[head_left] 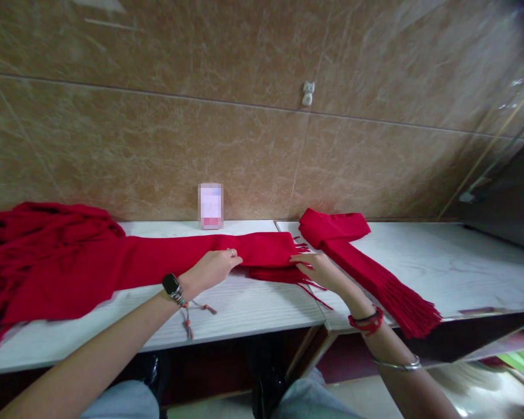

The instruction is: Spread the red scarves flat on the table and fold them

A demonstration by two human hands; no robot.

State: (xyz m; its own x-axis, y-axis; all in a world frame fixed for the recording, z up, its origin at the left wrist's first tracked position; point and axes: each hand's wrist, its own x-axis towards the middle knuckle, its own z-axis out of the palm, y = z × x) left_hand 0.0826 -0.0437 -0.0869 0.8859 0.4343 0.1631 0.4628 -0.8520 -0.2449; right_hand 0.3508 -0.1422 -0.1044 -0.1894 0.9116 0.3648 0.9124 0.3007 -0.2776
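A red scarf stretches across the white table, its fringed end in the middle in front of me. My left hand pinches the scarf's near edge, fingers closed on the cloth. At the fringed end, my right hand grips the corner between thumb and fingers. Another layer of red cloth with loose fringe shows just under this end. To the right lies a second red scarf, folded over at its far end, its fringe fanned out at the table's front edge. A rumpled pile of red cloth covers the left side.
A blurred pinkish box-like object stands upright against the brown tiled wall. A small white cat-shaped piece is fixed to the wall. The white table has a seam between two tops. Something dark stands at the right.
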